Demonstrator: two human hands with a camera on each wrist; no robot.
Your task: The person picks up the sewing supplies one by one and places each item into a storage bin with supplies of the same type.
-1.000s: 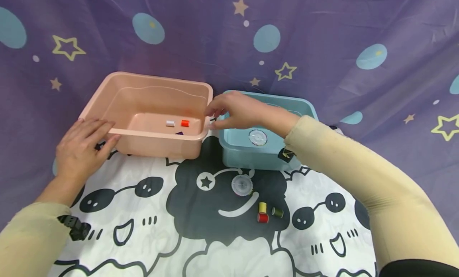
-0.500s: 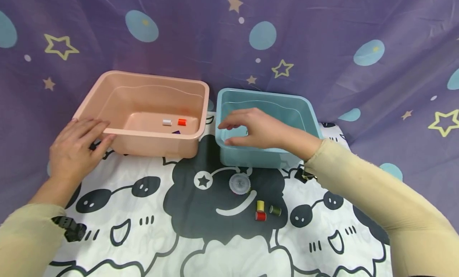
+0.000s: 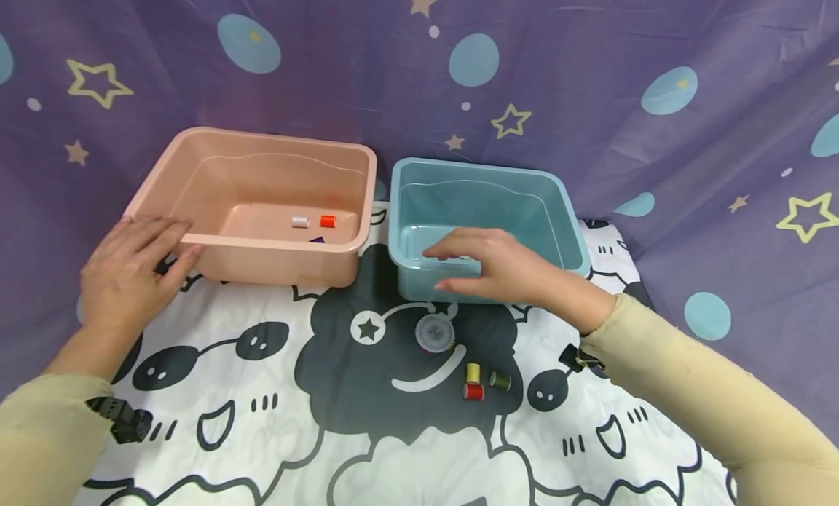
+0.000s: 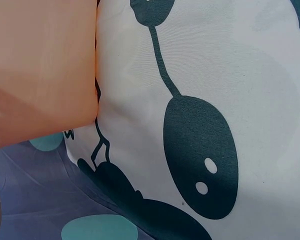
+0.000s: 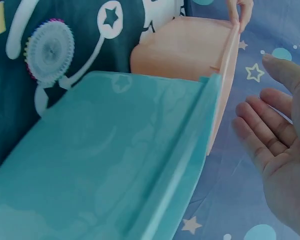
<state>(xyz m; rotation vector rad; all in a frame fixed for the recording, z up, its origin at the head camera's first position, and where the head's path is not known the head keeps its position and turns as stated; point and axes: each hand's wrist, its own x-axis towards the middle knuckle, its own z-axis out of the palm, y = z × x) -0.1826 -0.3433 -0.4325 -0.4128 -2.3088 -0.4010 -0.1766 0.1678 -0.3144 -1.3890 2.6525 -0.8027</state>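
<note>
My left hand (image 3: 134, 273) holds the front left corner of the pink bin (image 3: 282, 264), fingers over the rim and thumb on the outside. My right hand (image 3: 507, 269) hovers over the front rim of the blue bin (image 3: 481, 171), fingers apart, nothing in them; the right wrist view shows its bare palm. It partly covers a small pale item in that bin. In the pink bin lie a white thread spool (image 3: 299, 222), an orange-red spool (image 3: 328, 221) and a dark purple piece (image 3: 317, 239), mostly hidden by the front wall.
In front of the blue bin lies a round pin wheel (image 3: 435, 333) with coloured pinheads. Near it are a yellow spool (image 3: 473, 373), a red spool (image 3: 474, 392) and a dark green spool (image 3: 500, 381). A purple curtain (image 3: 419, 76) hangs behind the bins.
My right hand has moved from the pink bin's right rim, rightward and toward me, to the blue bin's front edge. My left hand keeps its place on the pink bin. The view has shifted slightly.
</note>
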